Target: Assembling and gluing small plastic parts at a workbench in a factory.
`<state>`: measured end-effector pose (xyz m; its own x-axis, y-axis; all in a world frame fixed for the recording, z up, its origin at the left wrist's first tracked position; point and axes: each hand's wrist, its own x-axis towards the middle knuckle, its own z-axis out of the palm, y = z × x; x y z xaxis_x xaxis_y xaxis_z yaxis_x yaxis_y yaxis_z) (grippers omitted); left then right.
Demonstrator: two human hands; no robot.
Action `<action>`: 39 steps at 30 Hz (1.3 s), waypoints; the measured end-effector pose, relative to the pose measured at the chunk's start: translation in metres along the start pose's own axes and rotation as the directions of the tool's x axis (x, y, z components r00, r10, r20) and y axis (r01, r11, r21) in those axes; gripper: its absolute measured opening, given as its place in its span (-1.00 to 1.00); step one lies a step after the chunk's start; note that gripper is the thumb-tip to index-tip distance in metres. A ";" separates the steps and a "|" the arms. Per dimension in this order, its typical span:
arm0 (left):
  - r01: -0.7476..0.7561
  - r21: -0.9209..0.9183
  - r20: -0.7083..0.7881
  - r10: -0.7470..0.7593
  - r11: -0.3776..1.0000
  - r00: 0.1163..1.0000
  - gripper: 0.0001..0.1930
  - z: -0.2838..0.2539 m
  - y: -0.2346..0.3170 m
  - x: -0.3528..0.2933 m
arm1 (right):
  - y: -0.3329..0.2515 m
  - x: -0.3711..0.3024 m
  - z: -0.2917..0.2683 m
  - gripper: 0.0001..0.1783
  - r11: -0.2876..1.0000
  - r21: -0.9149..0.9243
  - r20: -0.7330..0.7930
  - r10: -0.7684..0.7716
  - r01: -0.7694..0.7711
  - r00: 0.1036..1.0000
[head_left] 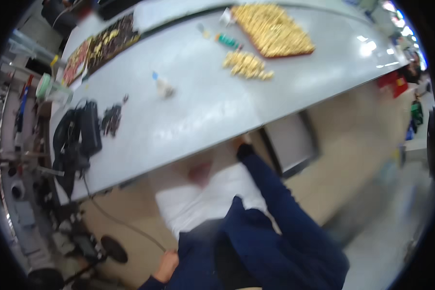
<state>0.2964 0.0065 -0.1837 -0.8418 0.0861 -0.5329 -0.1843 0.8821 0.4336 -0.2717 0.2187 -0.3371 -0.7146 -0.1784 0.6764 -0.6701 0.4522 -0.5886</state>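
Observation:
My right hand (pixel 240 141) reaches to the front edge of the grey table (pixel 188 125), and the edge and my dark cuff hide most of its fingers. Low at the left, my left hand (pixel 168 266) is closed beside the hem of my dark blue jacket (pixel 256 227). A thin dark cable (pixel 123 223) hangs from the table and runs down to that hand; whether the fingers hold it I cannot tell. Between my arms lies white material (pixel 203 203) with a blurred reddish patch (pixel 200 173). Right of my right forearm is a white panel with a dark frame (pixel 290 142), below the tabletop.
Small yellow pieces fill a tray (pixel 275 29) at the far right, with a loose pile (pixel 247 65) before it. A dark tray (pixel 112 42) stands far left. Nearer are a black device (pixel 90 126), dark pieces (pixel 112 120) and a blue-tipped white bottle (pixel 164 87).

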 end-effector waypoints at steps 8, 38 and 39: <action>-0.327 -0.053 -0.265 0.302 0.944 0.916 -0.80 -0.002 -0.026 0.144 | -0.053 0.035 -0.072 -0.52 0.909 -0.402 0.146 -0.056 0.110 0.988; 0.112 -0.942 0.145 0.082 0.315 0.986 -0.86 -0.078 0.044 -0.020 | -0.302 -0.083 -0.105 -0.73 0.739 0.575 0.807 -0.584 -0.351 0.092; 0.124 -0.944 0.151 0.066 0.305 0.986 -0.86 -0.072 0.042 -0.027 | -0.311 -0.082 -0.106 -0.72 0.699 0.603 0.761 -0.648 -0.384 0.015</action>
<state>0.2752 0.0076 -0.0984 -0.7657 0.2127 -0.6070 -0.6400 -0.1579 0.7520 0.0166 0.1850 -0.1623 0.2707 -0.9611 0.0548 -0.3148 -0.1421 -0.9385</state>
